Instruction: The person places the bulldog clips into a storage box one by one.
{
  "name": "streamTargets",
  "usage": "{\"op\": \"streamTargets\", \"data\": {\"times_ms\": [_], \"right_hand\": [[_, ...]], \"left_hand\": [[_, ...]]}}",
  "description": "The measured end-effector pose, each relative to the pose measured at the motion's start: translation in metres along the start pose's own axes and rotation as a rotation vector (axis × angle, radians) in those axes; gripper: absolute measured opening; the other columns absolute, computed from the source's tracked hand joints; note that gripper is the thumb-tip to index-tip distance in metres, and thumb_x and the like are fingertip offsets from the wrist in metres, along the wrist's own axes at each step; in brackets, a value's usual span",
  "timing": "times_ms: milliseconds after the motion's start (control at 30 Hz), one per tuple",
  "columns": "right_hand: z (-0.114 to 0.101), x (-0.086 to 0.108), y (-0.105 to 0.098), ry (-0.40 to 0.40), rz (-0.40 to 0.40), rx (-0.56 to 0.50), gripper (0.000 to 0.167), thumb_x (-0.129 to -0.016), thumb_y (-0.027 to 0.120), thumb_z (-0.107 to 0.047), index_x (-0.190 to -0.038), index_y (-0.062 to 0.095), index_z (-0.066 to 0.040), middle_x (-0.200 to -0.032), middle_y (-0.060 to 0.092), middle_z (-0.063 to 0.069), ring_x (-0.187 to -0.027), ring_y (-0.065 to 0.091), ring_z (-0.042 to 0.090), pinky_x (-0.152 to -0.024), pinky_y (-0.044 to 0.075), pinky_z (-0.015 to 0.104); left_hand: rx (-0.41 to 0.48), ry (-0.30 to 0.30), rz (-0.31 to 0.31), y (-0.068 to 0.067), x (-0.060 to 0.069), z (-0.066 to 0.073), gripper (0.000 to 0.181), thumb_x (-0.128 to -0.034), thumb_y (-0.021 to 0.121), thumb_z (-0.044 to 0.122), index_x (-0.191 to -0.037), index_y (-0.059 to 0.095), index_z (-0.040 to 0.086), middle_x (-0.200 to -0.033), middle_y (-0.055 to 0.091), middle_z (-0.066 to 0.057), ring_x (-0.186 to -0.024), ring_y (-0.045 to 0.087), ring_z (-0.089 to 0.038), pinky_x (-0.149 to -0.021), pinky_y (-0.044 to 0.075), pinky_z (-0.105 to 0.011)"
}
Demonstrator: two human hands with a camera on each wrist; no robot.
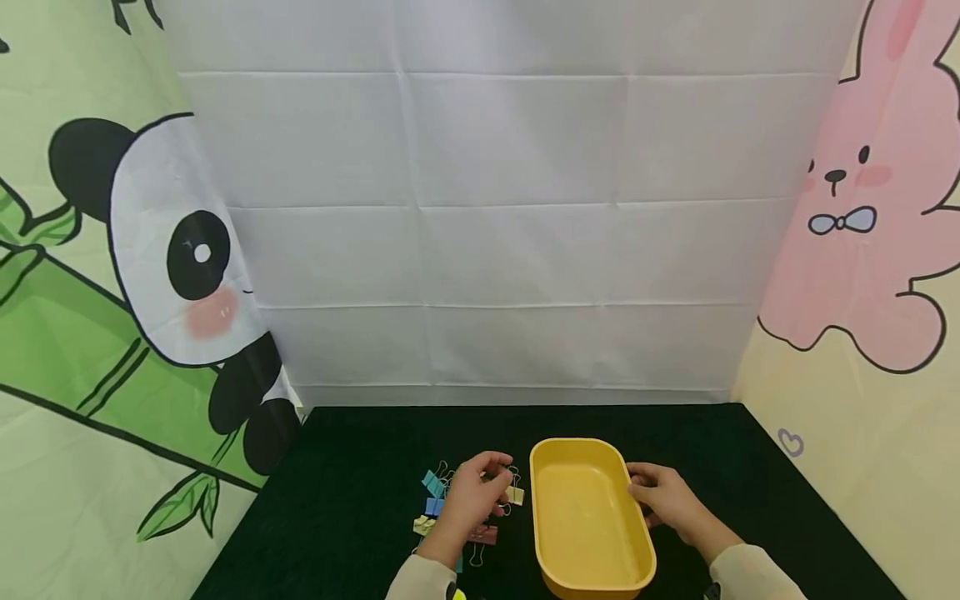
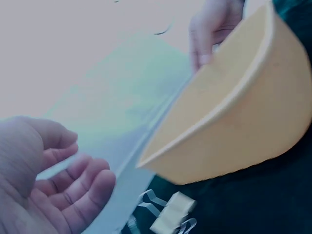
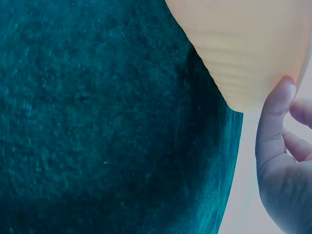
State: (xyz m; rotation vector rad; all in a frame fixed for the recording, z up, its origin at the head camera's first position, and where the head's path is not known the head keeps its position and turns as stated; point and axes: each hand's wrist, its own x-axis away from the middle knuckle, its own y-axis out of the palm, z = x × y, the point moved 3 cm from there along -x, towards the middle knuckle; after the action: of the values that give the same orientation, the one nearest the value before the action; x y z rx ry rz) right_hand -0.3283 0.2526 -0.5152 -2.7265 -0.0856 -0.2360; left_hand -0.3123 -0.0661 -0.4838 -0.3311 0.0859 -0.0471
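Note:
A yellow plastic bin [image 1: 592,533] stands upright on the dark green cloth, with nothing inside it. My right hand [image 1: 671,500] grips its right side near the rim; in the right wrist view the thumb [image 3: 279,105] presses on the outer wall. My left hand [image 1: 472,496] hovers left of the bin, fingers loosely bent and holding nothing. Beneath and around it lie several binder clips: a teal one [image 1: 433,483], a blue one [image 1: 434,507], a dark red one [image 1: 483,534] and pale yellow ones, including one [image 1: 515,495] beside the bin. The left hand partly covers the group.
The dark green cloth [image 1: 360,467] covers the tabletop. A white sheet [image 1: 517,250] hangs behind it, with a panda-print cloth [image 1: 172,250] on the left and a rabbit-print cloth [image 1: 855,275] on the right. A bright yellow piece [image 1: 460,595] shows at the bottom edge.

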Motion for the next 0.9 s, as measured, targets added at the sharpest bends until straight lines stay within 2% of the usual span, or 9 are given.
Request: {"op": "streamTargets", "data": {"times_ms": [67,167,300,433,567,700,900], "right_hand": [[0.001,0.000,0.000,0.003,0.001,0.001,0.043,-0.102,0.057,-0.008,-0.143,0.049,0.002,-0.111,0.058,0.015,-0.082,0.061,0.024,-0.064,0.060,0.042],[0.004,-0.001,0.000,0.003,0.004,0.000,0.043,-0.102,0.057,-0.008,-0.143,0.050,0.002,-0.111,0.059,0.014,-0.082,0.062,0.023,-0.063,0.060,0.042],[0.005,-0.002,0.001,-0.003,0.006,0.000,0.043,-0.102,0.059,-0.009,-0.142,0.051,0.002,-0.111,0.059,0.014,-0.082,0.062,0.023,-0.063,0.060,0.042],[0.006,-0.001,0.000,-0.005,0.010,0.003,0.043,-0.102,0.059,-0.009,-0.143,0.050,0.001,-0.111,0.059,0.013,-0.082,0.062,0.023,-0.063,0.060,0.042],[0.007,-0.002,-0.001,-0.004,0.017,0.009,0.043,-0.102,0.059,-0.009,-0.143,0.050,0.001,-0.111,0.059,0.013,-0.082,0.061,0.023,-0.063,0.060,0.041],[0.006,-0.002,-0.001,-0.005,0.018,0.013,0.044,-0.102,0.059,-0.010,-0.143,0.050,0.001,-0.111,0.058,0.013,-0.082,0.061,0.023,-0.064,0.060,0.041],[0.005,-0.002,0.000,-0.006,0.014,0.007,0.043,-0.102,0.058,-0.009,-0.143,0.051,0.000,-0.110,0.058,0.013,-0.082,0.061,0.023,-0.064,0.060,0.041]], "left_hand": [[0.022,0.038,0.024,-0.013,-0.001,-0.001,0.021,-0.0996,0.063,0.016,-0.119,0.067,0.009,-0.099,0.063,-0.006,-0.072,0.064,-0.022,-0.063,0.059,-0.032],[0.072,0.059,0.075,-0.034,0.000,-0.005,0.020,-0.1007,0.062,0.017,-0.119,0.066,0.008,-0.102,0.064,-0.009,-0.074,0.064,-0.021,-0.064,0.058,-0.032],[0.152,0.048,0.159,-0.059,0.004,-0.015,0.022,-0.1005,0.064,0.019,-0.120,0.066,0.007,-0.106,0.065,-0.011,-0.078,0.065,-0.021,-0.067,0.058,-0.030],[0.212,0.009,0.239,-0.077,0.004,-0.029,0.023,-0.1005,0.063,0.019,-0.119,0.066,0.007,-0.107,0.066,-0.013,-0.078,0.066,-0.022,-0.069,0.058,-0.031],[0.262,-0.045,0.292,-0.088,0.004,-0.043,0.023,-0.1016,0.060,0.017,-0.121,0.065,0.006,-0.106,0.067,-0.015,-0.080,0.066,-0.024,-0.071,0.058,-0.032],[0.296,-0.086,0.329,-0.093,0.006,-0.056,0.025,-0.1017,0.059,0.016,-0.123,0.063,0.004,-0.106,0.066,-0.015,-0.083,0.066,-0.024,-0.073,0.057,-0.031],[0.367,-0.126,0.340,-0.097,0.012,-0.074,0.031,-0.1014,0.060,0.020,-0.127,0.060,0.003,-0.107,0.066,-0.012,-0.086,0.067,-0.020,-0.076,0.058,-0.032]]}}
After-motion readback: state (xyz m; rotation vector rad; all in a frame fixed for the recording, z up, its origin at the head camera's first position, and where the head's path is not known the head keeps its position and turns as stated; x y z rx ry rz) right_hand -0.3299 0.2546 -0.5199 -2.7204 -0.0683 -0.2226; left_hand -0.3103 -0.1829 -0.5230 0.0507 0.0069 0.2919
